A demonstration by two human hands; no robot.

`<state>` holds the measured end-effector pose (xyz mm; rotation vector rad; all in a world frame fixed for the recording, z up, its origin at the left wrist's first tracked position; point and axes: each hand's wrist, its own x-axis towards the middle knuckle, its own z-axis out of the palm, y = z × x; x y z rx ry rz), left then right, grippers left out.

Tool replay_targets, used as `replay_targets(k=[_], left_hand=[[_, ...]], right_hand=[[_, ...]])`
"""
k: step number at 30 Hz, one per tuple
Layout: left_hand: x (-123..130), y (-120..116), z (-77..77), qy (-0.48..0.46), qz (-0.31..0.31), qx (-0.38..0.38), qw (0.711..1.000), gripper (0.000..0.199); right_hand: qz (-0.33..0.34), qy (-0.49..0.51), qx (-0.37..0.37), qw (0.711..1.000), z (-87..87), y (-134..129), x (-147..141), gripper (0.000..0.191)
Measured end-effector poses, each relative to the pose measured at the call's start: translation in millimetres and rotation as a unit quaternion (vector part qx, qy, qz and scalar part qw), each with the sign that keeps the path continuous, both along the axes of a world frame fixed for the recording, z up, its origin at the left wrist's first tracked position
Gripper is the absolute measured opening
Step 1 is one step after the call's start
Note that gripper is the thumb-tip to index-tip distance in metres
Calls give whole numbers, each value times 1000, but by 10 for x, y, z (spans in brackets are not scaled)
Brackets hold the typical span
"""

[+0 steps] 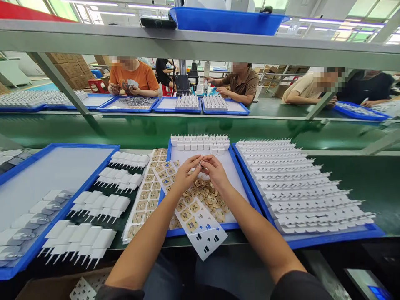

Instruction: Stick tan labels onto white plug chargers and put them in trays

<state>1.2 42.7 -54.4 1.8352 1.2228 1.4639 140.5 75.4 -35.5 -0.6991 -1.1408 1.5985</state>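
My left hand (186, 175) and my right hand (216, 171) meet over the middle tray, fingertips pinched together. Between them a small dark piece (203, 166) shows, mostly covered by the fingers. Below lies a heap of loose tan cut-out pieces (208, 196) in the blue-rimmed tray (246, 196). A sheet of tan stickers (190, 214) slants across the tray's left side under my left forearm; its near end bears dark marks. Rows of white plug housings (196, 143) with upright pins stand at the tray's far end.
Another sticker stack (150, 189) lies left of the tray. White plugs (93, 204) sit in rows beside it, near a left tray (75, 162). A right tray (300, 187) is full of plugs. A metal shelf beam (200, 43) crosses above; co-workers sit beyond the green belt (140, 129).
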Motion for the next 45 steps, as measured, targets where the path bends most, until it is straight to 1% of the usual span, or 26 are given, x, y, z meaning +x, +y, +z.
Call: replay_targets(k=[5, 12, 16, 18, 20, 22, 26, 31, 33, 35, 37, 38, 41, 43, 45], left_hand=[[18, -15, 25, 12, 1, 29, 1000, 39], [12, -8, 9, 44, 9, 24, 999, 41], [15, -16, 14, 49, 10, 20, 999, 40], [16, -14, 5, 60, 7, 19, 998, 45], [13, -3, -19, 85, 8, 23, 996, 55], [7, 14, -56, 107, 25, 32, 993, 62], [1, 34, -113, 115, 75, 46, 990, 59], [29, 10, -94, 78, 111, 47, 990, 67], [38, 1, -76, 60, 123, 48, 989, 65], [39, -3, -64, 49, 129, 40, 990, 52], [35, -1, -60, 46, 118, 24, 992, 39], [34, 0, -60, 50, 106, 18, 993, 37], [35, 2, -66, 88, 75, 9, 993, 45], [44, -4, -64, 95, 71, -1, 993, 49], [55, -16, -51, 77, 69, -14, 994, 49]], right_hand=[[-14, -8, 4, 1000, -4, 5, -4, 17], [-34, -12, 5, 999, 16, -18, -18, 16], [-40, -15, -1, 999, 23, -27, -7, 10], [-38, -20, -13, 999, 26, -21, 7, 9], [-24, -29, -24, 999, 30, -8, 24, 11], [-1, -48, -21, 999, 36, 11, 43, 13], [29, -90, 8, 995, 48, 42, 71, 19], [26, -80, 5, 996, 58, 25, 60, 24], [20, -73, 7, 997, 51, 15, 49, 25], [21, -85, 20, 996, 39, 20, 50, 25], [6, -126, 61, 990, 26, 45, 69, 22], [-12, -153, 89, 984, 21, 64, 86, 21], [-67, -214, 162, 961, 12, 125, 148, 20], [-69, -235, 180, 953, 8, 156, 182, 21], [-60, -250, 193, 947, 4, 171, 202, 21]])
